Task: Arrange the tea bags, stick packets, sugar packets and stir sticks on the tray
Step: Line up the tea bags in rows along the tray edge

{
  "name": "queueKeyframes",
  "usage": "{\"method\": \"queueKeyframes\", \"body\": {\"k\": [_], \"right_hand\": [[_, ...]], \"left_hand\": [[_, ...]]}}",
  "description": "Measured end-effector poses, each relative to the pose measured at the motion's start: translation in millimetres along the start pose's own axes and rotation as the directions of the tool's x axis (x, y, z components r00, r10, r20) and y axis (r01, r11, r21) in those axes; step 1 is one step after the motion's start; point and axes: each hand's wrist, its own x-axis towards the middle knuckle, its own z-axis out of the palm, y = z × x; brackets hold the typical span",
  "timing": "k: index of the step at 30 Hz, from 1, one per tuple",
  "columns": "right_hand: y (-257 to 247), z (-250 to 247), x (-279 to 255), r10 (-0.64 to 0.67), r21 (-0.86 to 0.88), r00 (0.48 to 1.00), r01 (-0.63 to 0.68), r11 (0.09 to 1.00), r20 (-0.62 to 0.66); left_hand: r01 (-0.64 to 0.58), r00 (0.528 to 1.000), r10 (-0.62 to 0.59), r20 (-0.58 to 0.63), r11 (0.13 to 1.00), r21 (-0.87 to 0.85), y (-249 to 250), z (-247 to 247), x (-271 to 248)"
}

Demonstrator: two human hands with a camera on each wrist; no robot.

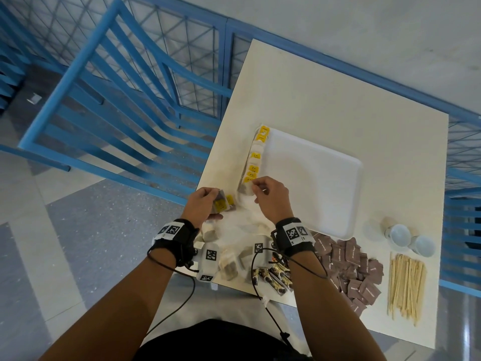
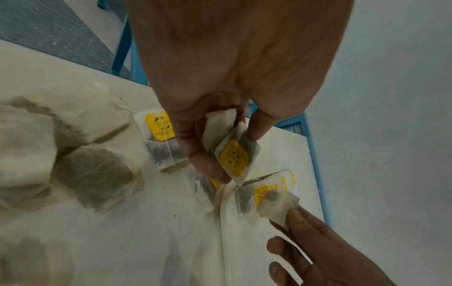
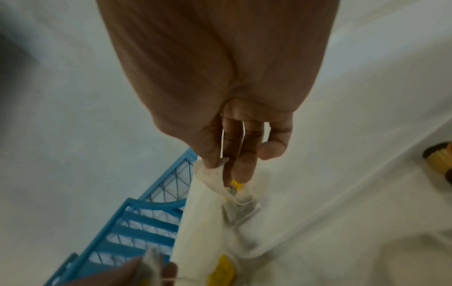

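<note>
A white tray lies on the cream table. A row of tea bags with yellow tags runs along the tray's left edge. My right hand pinches a tea bag at the near end of that row. My left hand grips a small bunch of tea bags just left of the tray. More loose tea bags lie between my wrists. Dark stick packets, brown sugar packets and wooden stir sticks lie near the front edge.
Two small white cups stand right of the tray. A blue metal chair and blue mesh fencing stand left of and behind the table. The table's left edge runs close by my left hand.
</note>
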Motion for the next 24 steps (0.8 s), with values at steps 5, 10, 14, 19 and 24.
{"method": "queueKeyframes", "body": {"k": [5, 10, 14, 19, 24], "right_hand": [[13.2, 6.5, 9.5, -0.017, -0.164, 0.996, 0.031, 0.986, 0.083], [13.6, 13.7, 16.5, -0.076, -0.256, 0.993, 0.098, 0.962, 0.095], [12.6, 18.5, 19.9, -0.113, -0.291, 0.993, 0.118, 0.949, 0.034], [13.8, 20.8, 21.5, -0.137, -0.297, 0.991, 0.133, 0.946, 0.006], [20.1, 17.6, 17.5, -0.118, -0.214, 0.989, 0.098, 0.972, -0.084]], "left_hand": [[0.007, 1.000, -0.007, -0.002, 1.000, 0.011, -1.5, -3.8, 0.2], [0.020, 1.000, -0.020, 0.007, 1.000, -0.015, 0.6, -3.0, -1.4], [0.032, 0.999, -0.031, 0.044, 0.999, -0.027, 3.5, -2.2, -4.2], [0.016, 0.997, -0.017, 0.078, 1.000, 0.019, 8.2, -3.7, -7.4], [0.013, 0.997, -0.017, 0.078, 0.998, 0.058, 8.8, -4.0, -5.7]]}}
